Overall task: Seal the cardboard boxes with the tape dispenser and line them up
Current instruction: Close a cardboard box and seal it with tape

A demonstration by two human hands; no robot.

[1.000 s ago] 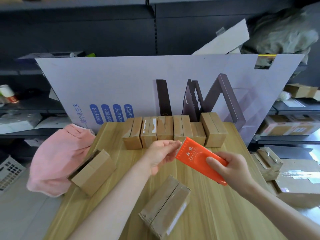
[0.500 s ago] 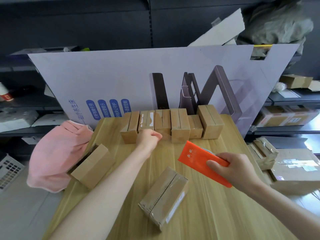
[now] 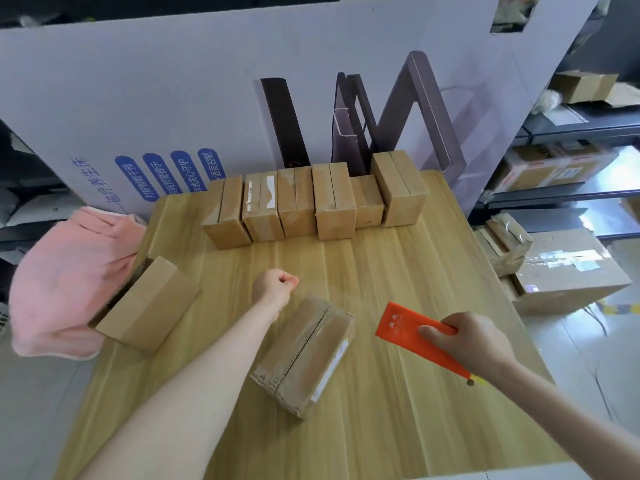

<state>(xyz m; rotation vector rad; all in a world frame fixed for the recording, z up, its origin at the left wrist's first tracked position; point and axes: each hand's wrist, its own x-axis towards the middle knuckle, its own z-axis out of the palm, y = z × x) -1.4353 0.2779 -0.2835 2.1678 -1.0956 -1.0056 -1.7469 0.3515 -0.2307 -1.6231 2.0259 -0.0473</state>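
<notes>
L hand point(image 3: 275, 289) fingers curled tight, prob. empty; R hand point(image 3: 478, 344) fingers clamped on orange dispenser point(image 3: 401, 327).

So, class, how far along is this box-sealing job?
Done: six boxes stand in a row at the back of the table. In hand: the right hand grips the orange tape dispenser; the left hand is fisted, empty. Left: the taped box mid-table needs lining up; the left-edge box looks unsealed.

Bright, even light; glare on floor at right; wide-angle edges bowed
</notes>
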